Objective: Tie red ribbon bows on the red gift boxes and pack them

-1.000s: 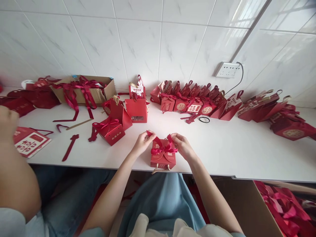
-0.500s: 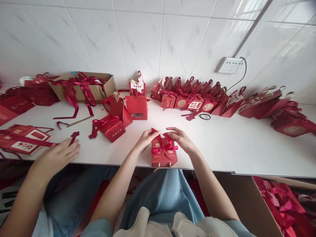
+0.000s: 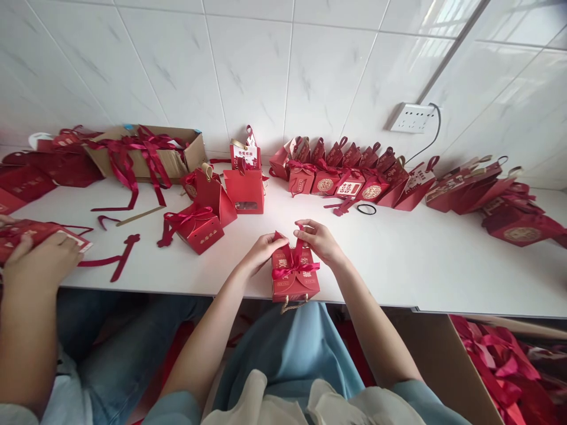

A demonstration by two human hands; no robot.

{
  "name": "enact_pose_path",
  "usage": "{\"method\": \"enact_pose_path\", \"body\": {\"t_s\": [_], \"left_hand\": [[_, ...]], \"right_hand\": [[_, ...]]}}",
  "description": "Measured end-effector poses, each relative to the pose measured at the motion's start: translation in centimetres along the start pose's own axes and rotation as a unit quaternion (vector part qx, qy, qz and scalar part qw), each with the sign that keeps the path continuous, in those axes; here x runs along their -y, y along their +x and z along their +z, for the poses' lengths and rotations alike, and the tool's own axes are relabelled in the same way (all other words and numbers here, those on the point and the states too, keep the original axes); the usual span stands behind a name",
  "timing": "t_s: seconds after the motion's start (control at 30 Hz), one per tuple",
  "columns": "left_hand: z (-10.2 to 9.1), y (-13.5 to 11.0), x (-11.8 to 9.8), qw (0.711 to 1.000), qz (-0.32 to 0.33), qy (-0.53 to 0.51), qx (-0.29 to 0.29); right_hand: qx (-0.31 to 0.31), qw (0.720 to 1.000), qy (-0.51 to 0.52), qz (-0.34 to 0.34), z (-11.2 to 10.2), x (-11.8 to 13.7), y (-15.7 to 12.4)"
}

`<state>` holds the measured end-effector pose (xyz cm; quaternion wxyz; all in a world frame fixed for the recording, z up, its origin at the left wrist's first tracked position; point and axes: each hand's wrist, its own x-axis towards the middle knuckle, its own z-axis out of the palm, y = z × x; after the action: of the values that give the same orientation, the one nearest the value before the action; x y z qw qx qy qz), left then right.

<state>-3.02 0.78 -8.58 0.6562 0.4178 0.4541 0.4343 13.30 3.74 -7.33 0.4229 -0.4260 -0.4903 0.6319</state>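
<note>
A red gift box (image 3: 295,289) sits upright near the front edge of the white surface (image 3: 398,254), straight ahead of the person, with a crimson ribbon bow (image 3: 295,270) across its top and a twisted rope handle (image 3: 295,306) at its six o'clock side. The left hand (image 3: 261,254), at ten o'clock, has its fingers grasping one ribbon tail; the right hand (image 3: 321,239), at one o'clock, pinches the other, both tails raised above the bow. From the box, a ribbon-tied carton (image 3: 201,236) stands at ten o'clock, a windowed red box (image 3: 243,189) at eleven, and a black ring (image 3: 367,209) between one and two. Farther off, a cardboard box (image 3: 192,154) draped with ribbons stands between ten and eleven, and a row of red favor boxes (image 3: 326,183) between twelve and one. At nine o'clock, a co-worker's hand (image 3: 46,257) touches another red box (image 3: 33,230).
</note>
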Motion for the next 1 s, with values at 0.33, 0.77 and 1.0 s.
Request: {"method": "enact_pose_path", "body": {"t_s": [0.33, 0.77, 1.0], "left_hand": [[-0.9, 0.5, 0.7, 0.997, -0.048, -0.039, 0.056], [-2.1, -0.5, 1.6, 0.996, 0.027, 0.026, -0.08], [-2.3, -2.4, 1.9, 0.993, 0.1, 0.029, -0.057]], "right_hand": [[0.131, 0.978, -0.057, 0.15, -0.5, -0.5, 1.7], [-0.217, 0.953, -0.207, -0.046, -3.6, -0.8, -5.1], [-0.096, 0.919, -0.338, -0.179, -0.4, -4.0, -12.4]]}}
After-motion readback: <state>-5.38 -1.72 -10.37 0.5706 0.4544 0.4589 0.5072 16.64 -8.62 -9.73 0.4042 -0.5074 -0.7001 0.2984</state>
